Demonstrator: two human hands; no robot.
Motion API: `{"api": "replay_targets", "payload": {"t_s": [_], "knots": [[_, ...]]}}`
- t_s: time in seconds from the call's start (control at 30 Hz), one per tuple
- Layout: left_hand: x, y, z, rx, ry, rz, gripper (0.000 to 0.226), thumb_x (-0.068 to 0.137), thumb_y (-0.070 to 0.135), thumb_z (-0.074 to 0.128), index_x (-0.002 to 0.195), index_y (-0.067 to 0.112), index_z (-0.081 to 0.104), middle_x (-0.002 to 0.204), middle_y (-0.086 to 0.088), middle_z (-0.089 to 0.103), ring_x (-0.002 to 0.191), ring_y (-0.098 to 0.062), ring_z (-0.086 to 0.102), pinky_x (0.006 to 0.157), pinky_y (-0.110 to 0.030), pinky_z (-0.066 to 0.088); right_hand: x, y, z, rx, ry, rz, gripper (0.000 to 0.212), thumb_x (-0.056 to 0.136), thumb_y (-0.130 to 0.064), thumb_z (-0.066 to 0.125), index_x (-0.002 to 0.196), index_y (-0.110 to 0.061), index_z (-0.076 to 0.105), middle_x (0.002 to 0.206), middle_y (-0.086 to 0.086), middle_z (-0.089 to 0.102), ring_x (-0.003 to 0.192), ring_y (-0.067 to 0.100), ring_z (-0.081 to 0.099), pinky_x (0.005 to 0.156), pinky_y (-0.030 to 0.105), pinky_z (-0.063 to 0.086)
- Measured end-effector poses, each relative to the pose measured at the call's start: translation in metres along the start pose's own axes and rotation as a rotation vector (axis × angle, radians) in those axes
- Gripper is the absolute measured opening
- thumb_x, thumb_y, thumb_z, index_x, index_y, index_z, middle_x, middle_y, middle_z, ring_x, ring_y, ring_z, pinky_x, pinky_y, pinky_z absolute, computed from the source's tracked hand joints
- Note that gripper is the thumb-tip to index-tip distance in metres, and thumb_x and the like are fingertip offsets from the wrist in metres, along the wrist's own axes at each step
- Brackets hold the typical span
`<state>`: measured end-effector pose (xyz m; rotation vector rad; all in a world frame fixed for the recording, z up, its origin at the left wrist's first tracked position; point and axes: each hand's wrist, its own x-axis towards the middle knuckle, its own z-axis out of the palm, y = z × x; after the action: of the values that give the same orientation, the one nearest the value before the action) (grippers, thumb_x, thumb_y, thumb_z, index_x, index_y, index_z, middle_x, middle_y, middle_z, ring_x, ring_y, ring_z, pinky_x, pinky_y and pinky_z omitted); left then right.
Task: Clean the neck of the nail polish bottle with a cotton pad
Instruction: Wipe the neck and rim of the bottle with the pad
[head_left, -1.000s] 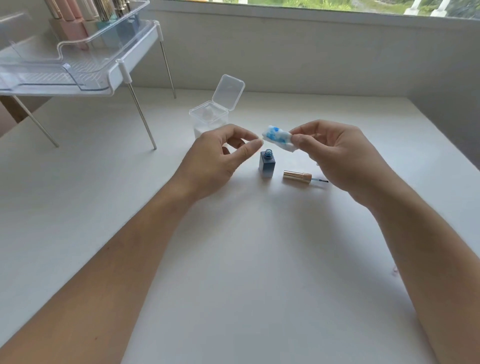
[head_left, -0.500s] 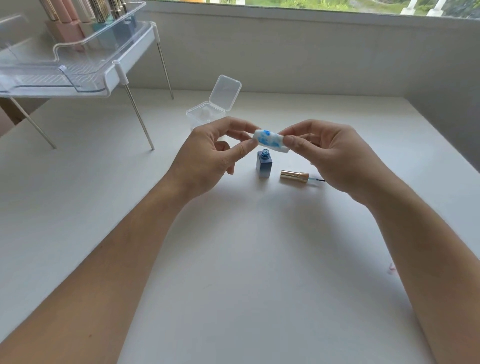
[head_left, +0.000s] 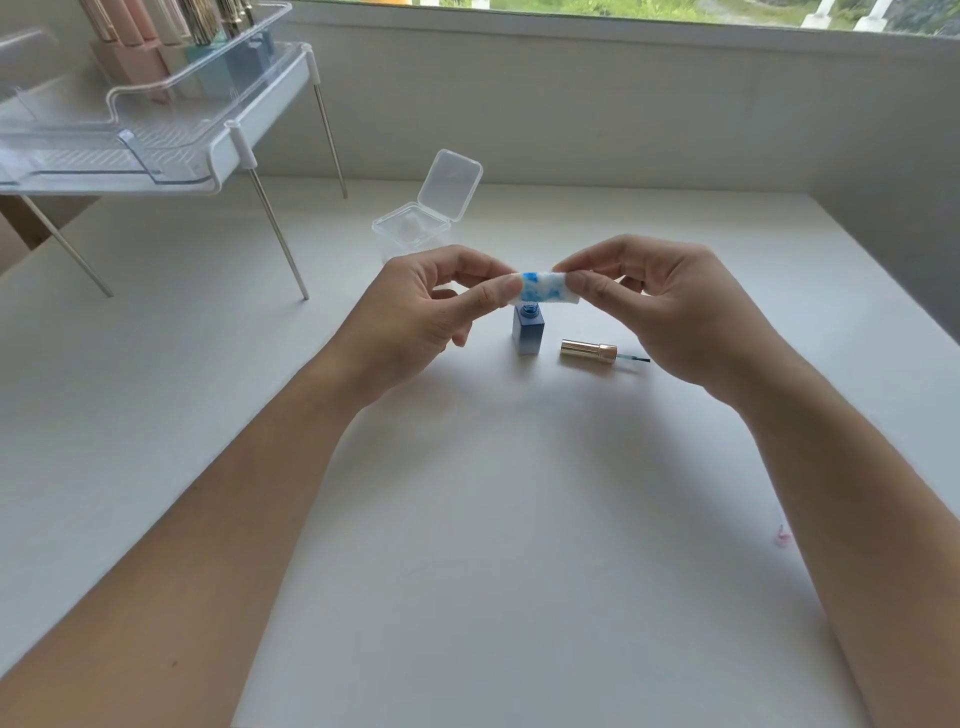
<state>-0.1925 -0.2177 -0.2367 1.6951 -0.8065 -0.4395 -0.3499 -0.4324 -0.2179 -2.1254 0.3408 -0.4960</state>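
A small blue square nail polish bottle (head_left: 529, 333) stands uncapped on the white table. Just above its open neck I hold a white cotton pad (head_left: 544, 288) stained blue. My left hand (head_left: 421, 312) pinches the pad's left end between thumb and forefinger. My right hand (head_left: 670, 306) pinches its right end the same way. The pad stretches level between both hands and does not touch the neck. The bottle's gold cap with its brush (head_left: 597, 352) lies on its side to the right of the bottle, partly under my right hand.
A clear plastic box (head_left: 415, 228) with its hinged lid up stands behind my hands. At the back left, a white rack on thin metal legs (head_left: 275, 228) carries a clear tray with several polish bottles. A grey wall rises behind the white table (head_left: 467, 519).
My left hand has closed on the pad's left end, so both hands now hold it. The pad has been turned level and lowered toward the bottle's neck.
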Motion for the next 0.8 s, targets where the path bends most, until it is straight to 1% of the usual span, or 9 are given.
{"api": "replay_targets", "payload": {"t_s": [0.07, 0.13, 0.2, 0.33, 0.47, 0.57, 0.7, 0.77, 0.8], "knots": [[0.0008, -0.0004, 0.0005, -0.004, 0.001, -0.013, 0.020, 0.102, 0.038, 0.083, 0.111, 0.019, 0.085, 0.093, 0.015, 0.077, 0.065, -0.012, 0.051, 0.057, -0.010, 0.043, 0.0002, -0.0003, 0.0000, -0.002, 0.009, -0.008, 0.010, 0.107, -0.039, 0.077, 0.110, -0.041, 0.086, 0.105, -0.007, 0.082, 0.090, 0.033, 0.065, 0.074, 0.025, 0.048], [0.0016, -0.0005, 0.0003, -0.009, 0.004, -0.036, 0.023, 0.102, 0.040, 0.082, 0.111, 0.018, 0.084, 0.094, 0.012, 0.077, 0.065, -0.012, 0.051, 0.058, -0.012, 0.042, -0.0003, -0.0005, -0.0007, -0.010, 0.015, -0.015, 0.013, 0.109, -0.037, 0.074, 0.115, -0.041, 0.084, 0.103, -0.011, 0.082, 0.078, 0.017, 0.061, 0.069, 0.015, 0.045], [0.0023, -0.0005, -0.0005, -0.023, 0.012, -0.075, 0.025, 0.102, 0.043, 0.081, 0.111, 0.019, 0.084, 0.093, 0.013, 0.077, 0.065, -0.011, 0.051, 0.059, -0.016, 0.041, -0.0021, -0.0021, -0.0011, -0.039, 0.012, -0.046, 0.019, 0.110, -0.031, 0.069, 0.123, -0.041, 0.079, 0.104, -0.016, 0.080, 0.076, 0.008, 0.058, 0.069, 0.011, 0.044], [0.0043, -0.0011, -0.0021, -0.096, 0.030, -0.136, 0.026, 0.103, 0.041, 0.079, 0.109, 0.017, 0.085, 0.091, 0.014, 0.075, 0.064, -0.012, 0.046, 0.059, -0.024, 0.035, -0.0054, -0.0034, -0.0008, -0.170, -0.001, -0.161, 0.036, 0.104, -0.022, 0.074, 0.133, -0.043, 0.069, 0.125, -0.017, 0.075, 0.083, 0.022, 0.056, 0.084, 0.024, 0.054], [0.0045, -0.0004, -0.0025, -0.203, 0.012, -0.200, 0.019, 0.102, 0.039, 0.080, 0.104, 0.022, 0.087, 0.090, 0.011, 0.071, 0.061, -0.013, 0.039, 0.060, -0.026, 0.027, -0.0063, -0.0007, -0.0018, -0.271, 0.025, -0.218, 0.040, 0.098, -0.029, 0.086, 0.132, -0.040, 0.067, 0.127, -0.018, 0.072, 0.082, 0.020, 0.053, 0.091, 0.032, 0.055], [0.0036, 0.0011, -0.0021, -0.226, -0.031, -0.221, 0.022, 0.102, 0.041, 0.079, 0.108, 0.021, 0.088, 0.092, 0.008, 0.068, 0.062, -0.012, 0.039, 0.060, -0.027, 0.025, -0.0054, 0.0016, 0.0006, -0.312, 0.050, -0.290, 0.029, 0.099, -0.029, 0.086, 0.124, -0.033, 0.072, 0.120, -0.019, 0.068, 0.079, 0.019, 0.053, 0.087, 0.039, 0.054], [0.0023, 0.0033, 0.0000, -0.174, -0.041, -0.214, 0.029, 0.102, 0.046, 0.078, 0.110, 0.021, 0.089, 0.092, 0.008, 0.065, 0.062, -0.012, 0.038, 0.060, -0.026, 0.027, -0.0060, 0.0005, 0.0021, -0.274, 0.062, -0.331, 0.011, 0.102, -0.030, 0.085, 0.111, -0.027, 0.080, 0.117, -0.005, 0.070, 0.076, 0.025, 0.053, 0.081, 0.045, 0.053], [0.0021, 0.0035, 0.0003, -0.146, -0.013, -0.190, 0.034, 0.103, 0.056, 0.073, 0.103, 0.025, 0.087, 0.092, 0.011, 0.067, 0.065, -0.014, 0.040, 0.063, -0.027, 0.030, -0.0062, -0.0001, 0.0020, -0.241, 0.072, -0.305, 0.009, 0.102, -0.032, 0.084, 0.108, -0.027, 0.080, 0.116, -0.007, 0.072, 0.074, 0.027, 0.053, 0.083, 0.045, 0.052], [0.0019, 0.0039, 0.0005, -0.123, 0.011, -0.170, 0.038, 0.103, 0.062, 0.070, 0.105, 0.028, 0.088, 0.093, 0.013, 0.067, 0.066, -0.015, 0.042, 0.064, -0.027, 0.032, -0.0064, -0.0006, 0.0023, -0.224, 0.078, -0.289, 0.009, 0.102, -0.033, 0.083, 0.108, -0.028, 0.080, 0.113, -0.012, 0.072, 0.073, 0.028, 0.052, 0.084, 0.047, 0.053]]}}
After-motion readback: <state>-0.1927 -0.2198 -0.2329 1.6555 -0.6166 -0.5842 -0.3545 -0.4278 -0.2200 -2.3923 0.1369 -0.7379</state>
